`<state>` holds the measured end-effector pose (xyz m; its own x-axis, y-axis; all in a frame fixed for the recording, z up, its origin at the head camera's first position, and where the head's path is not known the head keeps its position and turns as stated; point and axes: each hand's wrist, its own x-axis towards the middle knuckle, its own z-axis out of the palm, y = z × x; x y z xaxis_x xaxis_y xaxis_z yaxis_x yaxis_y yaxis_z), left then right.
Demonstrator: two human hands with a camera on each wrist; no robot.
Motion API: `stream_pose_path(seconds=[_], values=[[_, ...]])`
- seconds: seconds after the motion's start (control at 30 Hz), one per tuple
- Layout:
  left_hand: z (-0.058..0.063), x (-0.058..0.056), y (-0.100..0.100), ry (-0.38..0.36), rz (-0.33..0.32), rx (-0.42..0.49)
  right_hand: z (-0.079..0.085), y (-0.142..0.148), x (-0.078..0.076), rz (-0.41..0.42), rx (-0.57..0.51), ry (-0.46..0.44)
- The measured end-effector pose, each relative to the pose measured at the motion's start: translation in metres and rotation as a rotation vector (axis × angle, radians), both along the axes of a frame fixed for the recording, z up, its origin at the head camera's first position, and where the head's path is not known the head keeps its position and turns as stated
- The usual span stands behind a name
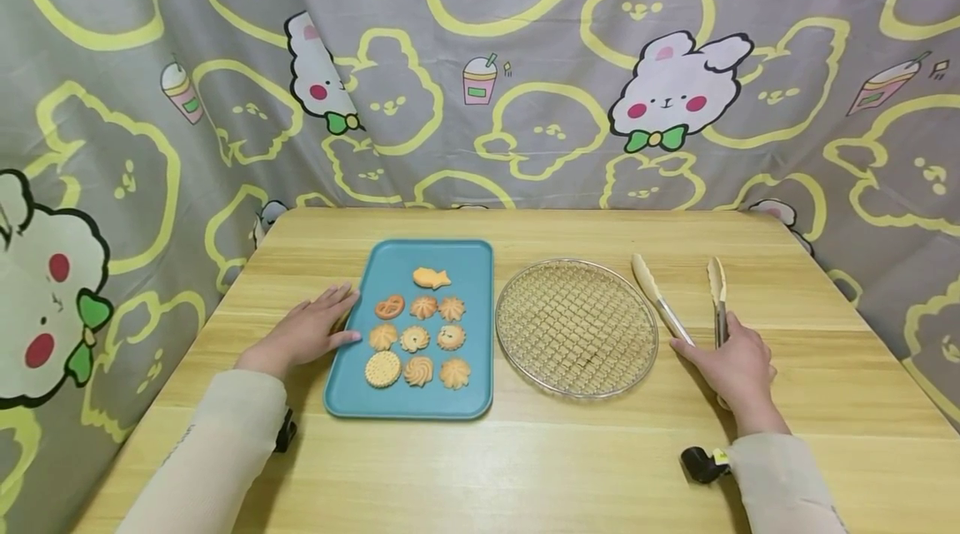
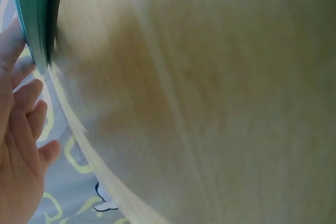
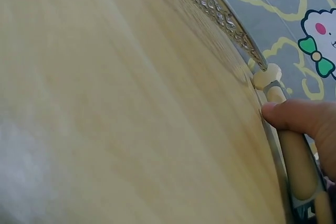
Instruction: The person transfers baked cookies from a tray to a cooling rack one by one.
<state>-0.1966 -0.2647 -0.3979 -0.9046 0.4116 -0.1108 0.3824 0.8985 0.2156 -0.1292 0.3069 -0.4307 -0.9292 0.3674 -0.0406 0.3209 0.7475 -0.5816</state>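
Observation:
Beside the left edge of a blue rectangular tray (image 1: 408,406), my left hand (image 1: 309,329) lies with fairly straight fingers, fingertips right at the rim. In the left wrist view the fingers (image 2: 13,40) meet the tray's side (image 2: 38,19). On the tray are several cookies: a fish-shaped one (image 1: 431,278) at the top, a pretzel (image 1: 389,306), a round scalloped biscuit (image 1: 382,369) and piped ones (image 1: 417,371). My right hand (image 1: 738,367) holds a pair of tongs (image 1: 671,316) by the handles, thumb on one arm. The tongs' arms are spread, their tips pointing away from me.
A round wire rack (image 1: 576,330) lies between the tray and the tongs, close to both. All stand on a light wooden table (image 1: 420,476). A patterned grey curtain (image 1: 420,159) rises behind the table and along its sides.

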Motion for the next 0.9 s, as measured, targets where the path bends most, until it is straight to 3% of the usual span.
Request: stream_pose_path(seconds=[0.23,0.63,0.9], values=[[-0.002,0.0,-0.001,0.002,0.005,0.007,0.0,0.001,0.0,0.025,-0.049,0.096],[-0.003,-0.001,-0.002,-0.004,-0.009,0.012,0.014,-0.003,-0.005,0.055,-0.107,0.269],[-0.003,-0.001,-0.001,-0.002,-0.022,0.028,0.022,-0.001,-0.005,0.119,-0.12,0.25]])
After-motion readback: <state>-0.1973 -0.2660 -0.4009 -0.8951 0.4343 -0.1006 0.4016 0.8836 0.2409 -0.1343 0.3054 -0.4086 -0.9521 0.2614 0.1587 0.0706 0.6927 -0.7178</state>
